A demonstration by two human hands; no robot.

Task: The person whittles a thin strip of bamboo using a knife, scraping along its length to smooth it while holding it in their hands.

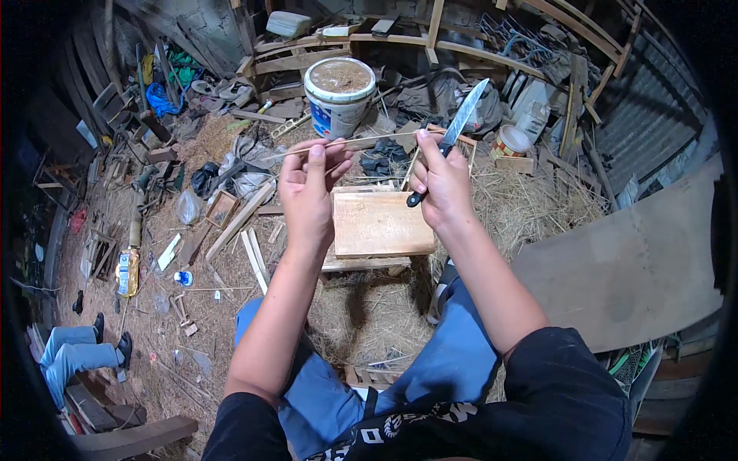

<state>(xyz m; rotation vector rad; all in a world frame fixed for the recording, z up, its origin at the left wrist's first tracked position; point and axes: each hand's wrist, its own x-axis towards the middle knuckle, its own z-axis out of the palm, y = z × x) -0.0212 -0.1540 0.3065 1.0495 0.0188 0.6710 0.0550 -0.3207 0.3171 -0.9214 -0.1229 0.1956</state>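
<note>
Centrally, the left hand (309,184) pinches a thin stick (369,140) between its fingers, the right hand (446,180) clamping stick and knife (467,111).

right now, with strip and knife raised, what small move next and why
Perhaps lower the thin strip onto the wooden board: it spans left hand to right hand in mid-air, the right hand grips the knife, and the board below could steady it.
</note>
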